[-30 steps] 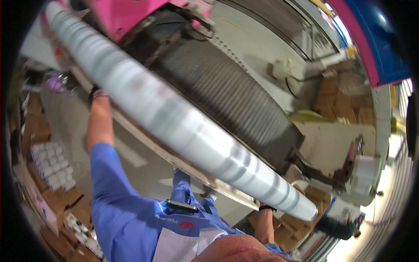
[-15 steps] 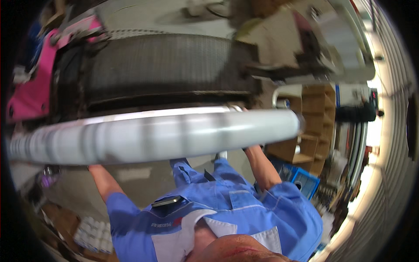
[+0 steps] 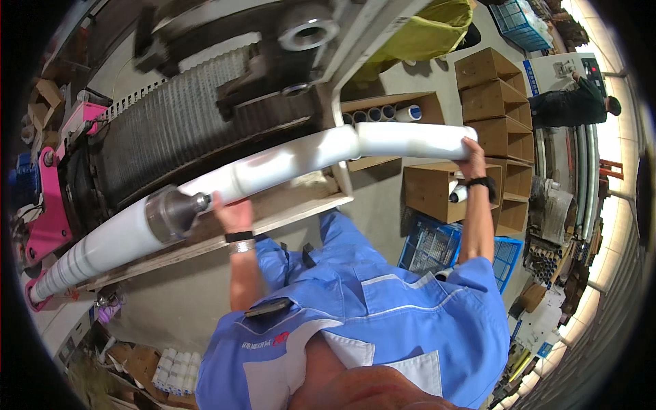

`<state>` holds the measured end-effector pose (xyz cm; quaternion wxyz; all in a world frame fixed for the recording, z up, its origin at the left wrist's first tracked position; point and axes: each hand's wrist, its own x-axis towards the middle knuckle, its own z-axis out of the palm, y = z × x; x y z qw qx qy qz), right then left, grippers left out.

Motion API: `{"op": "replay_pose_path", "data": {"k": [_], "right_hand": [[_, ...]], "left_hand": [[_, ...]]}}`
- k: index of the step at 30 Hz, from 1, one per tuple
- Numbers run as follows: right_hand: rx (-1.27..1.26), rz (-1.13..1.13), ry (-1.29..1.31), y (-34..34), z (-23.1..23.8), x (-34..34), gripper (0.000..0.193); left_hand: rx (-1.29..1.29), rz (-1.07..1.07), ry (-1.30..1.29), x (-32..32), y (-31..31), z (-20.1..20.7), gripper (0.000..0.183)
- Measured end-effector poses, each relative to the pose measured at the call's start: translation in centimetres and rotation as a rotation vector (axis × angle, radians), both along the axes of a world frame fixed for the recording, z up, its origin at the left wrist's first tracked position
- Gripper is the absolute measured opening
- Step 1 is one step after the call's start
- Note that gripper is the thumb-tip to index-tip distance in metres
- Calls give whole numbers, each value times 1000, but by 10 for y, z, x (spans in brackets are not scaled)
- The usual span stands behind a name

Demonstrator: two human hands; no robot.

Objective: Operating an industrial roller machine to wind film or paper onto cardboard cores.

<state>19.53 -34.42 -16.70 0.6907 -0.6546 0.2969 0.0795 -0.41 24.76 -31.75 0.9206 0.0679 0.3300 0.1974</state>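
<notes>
1. White rolls (image 3: pixel 290 158), lined end to end, stretch between our two hands in a workshop, with a plain joint where the line bends.

2. Our right hand (image 3: pixel 471 162) grips the far right end, fingers curled over the rim and a black band at the wrist.

3. Our left hand (image 3: pixel 234 215) touches the underside near the left end, thumb showing; its fingers are hidden behind the roll, so we cannot tell how tightly they close.

4. Just beside that thumb lies the narrow tip of a metal cone (image 3: pixel 174 213), which caps a long white cylinder (image 3: pixel 102 247) slanting down to the left, near a pink bracket (image 3: pixel 49 212).

5. Beneath the rolls we see a pale trough (image 3: pixel 294 216); beyond it sits a dark ribbed panel (image 3: pixel 198 102).

6. Past our right hand stand open cardboard boxes (image 3: pixel 488 102) and, lower down, a blue crate (image 3: pixel 428 247).

7. At far right, well apart from us, a person in dark clothing (image 3: pixel 567 109) stands by a pale cabinet (image 3: pixel 550 68).
</notes>
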Motion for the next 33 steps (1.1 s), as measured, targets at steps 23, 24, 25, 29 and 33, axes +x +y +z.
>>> {"op": "replay_pose_path", "data": {"k": [23, 24, 25, 29, 33], "right_hand": [[522, 143, 625, 76, -172, -201, 61], [523, 137, 634, 70, -178, -213, 61], [477, 130, 667, 62, -184, -222, 59], [292, 102, 693, 28, -175, -253, 56], [183, 4, 709, 1, -149, -282, 63]], "left_hand": [[888, -1212, -51, 17, -246, 39, 80], [991, -1327, -69, 25, -242, 51, 82], [1091, -1441, -92, 38, -240, 57, 85], [1093, -1525, -226, 75, -233, 29, 77], [470, -1644, 549, 83, -181, -96, 64]]}}
